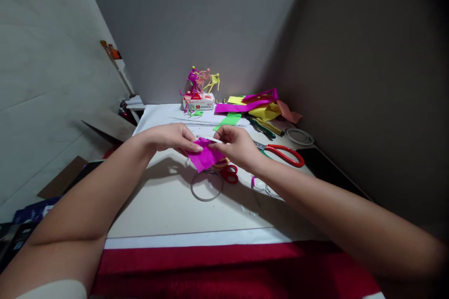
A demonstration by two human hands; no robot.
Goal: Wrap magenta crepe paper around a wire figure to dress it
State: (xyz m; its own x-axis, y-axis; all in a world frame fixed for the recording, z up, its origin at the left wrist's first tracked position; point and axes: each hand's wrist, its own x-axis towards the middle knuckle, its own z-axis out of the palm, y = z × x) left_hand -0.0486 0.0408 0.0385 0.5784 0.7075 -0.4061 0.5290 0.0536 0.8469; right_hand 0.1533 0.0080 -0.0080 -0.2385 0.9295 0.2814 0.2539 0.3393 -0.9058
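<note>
Between my two hands, above the middle of the table, is a small piece of magenta crepe paper (204,158). My left hand (177,139) pinches its left edge with thumb and finger. On the other side, my right hand (238,146) has its fingers closed at the paper's upper right. A thin white strip (211,139) runs along the paper's top edge to the right fingers; its exact kind cannot be made out. Just below the paper lie a coil of thin wire (206,200) and small scissors with red handles (229,174).
Red-handled scissors (286,155) and green-handled pliers (263,128) lie right of my hands. Behind are coloured crepe strips (261,109), straight wires (196,123) and a small box (205,102) with several little paper figures (194,78). A white cable coil (299,137) sits far right.
</note>
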